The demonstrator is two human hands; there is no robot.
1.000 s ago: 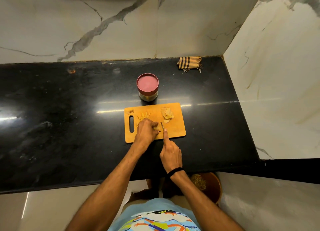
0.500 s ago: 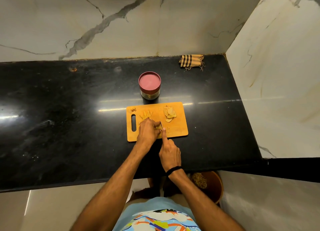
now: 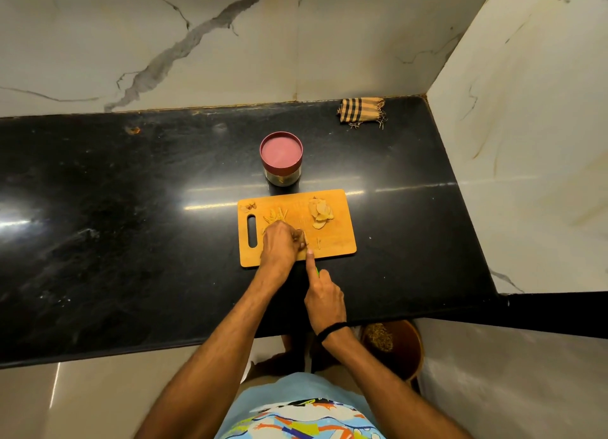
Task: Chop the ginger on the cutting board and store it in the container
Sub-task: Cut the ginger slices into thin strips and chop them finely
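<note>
Orange cutting board near desk front edge. Left hand fingers still pinch ginger; right hand has drawn back, gripping knife. Container behind board, lidded; desk right side open.

Bare forearms; black wristband; light-blue multicolour-print garment.

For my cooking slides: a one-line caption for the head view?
Left hand steadies ginger on the cutting board while the right hand cuts with a knife; lidded container behind.
</note>
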